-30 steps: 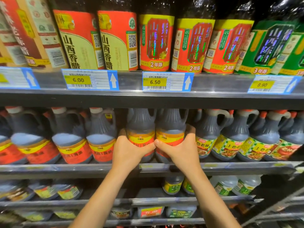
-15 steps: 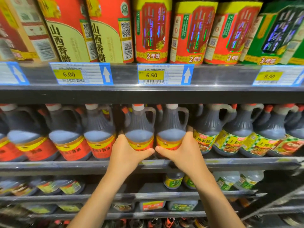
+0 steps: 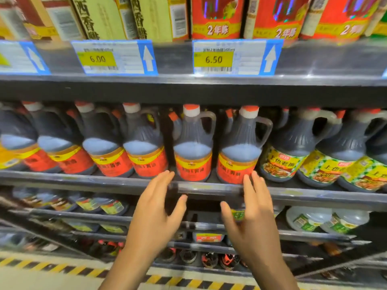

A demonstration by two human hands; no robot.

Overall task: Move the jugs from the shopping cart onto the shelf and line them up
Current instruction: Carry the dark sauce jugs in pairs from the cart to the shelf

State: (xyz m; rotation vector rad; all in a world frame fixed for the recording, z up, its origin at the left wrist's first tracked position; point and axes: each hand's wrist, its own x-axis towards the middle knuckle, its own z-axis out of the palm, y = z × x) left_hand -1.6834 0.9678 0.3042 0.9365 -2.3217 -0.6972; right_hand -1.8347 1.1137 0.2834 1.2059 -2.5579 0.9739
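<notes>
Two dark soy-sauce jugs with red-and-yellow labels stand upright side by side on the middle shelf (image 3: 117,184): the left jug (image 3: 193,147) and the right jug (image 3: 240,151). They close a row of like jugs (image 3: 100,149) running to the left. My left hand (image 3: 156,208) hovers open just below and in front of the left jug, fingers spread, not touching it. My right hand (image 3: 250,208) is open below the right jug, fingertips near its label. No shopping cart is in view.
Jugs with yellow-green labels (image 3: 293,155) fill the shelf to the right. Tall red and yellow bottles (image 3: 217,17) stand on the shelf above, with price tags 6.00 (image 3: 97,59) and 6.50 (image 3: 213,59). Lower shelves hold more bottles. A yellow-black striped line (image 3: 52,268) marks the floor.
Both hands have let go of the two jugs and drawn back and down from the shelf. The jugs now stand free in the row. The camera has moved closer.
</notes>
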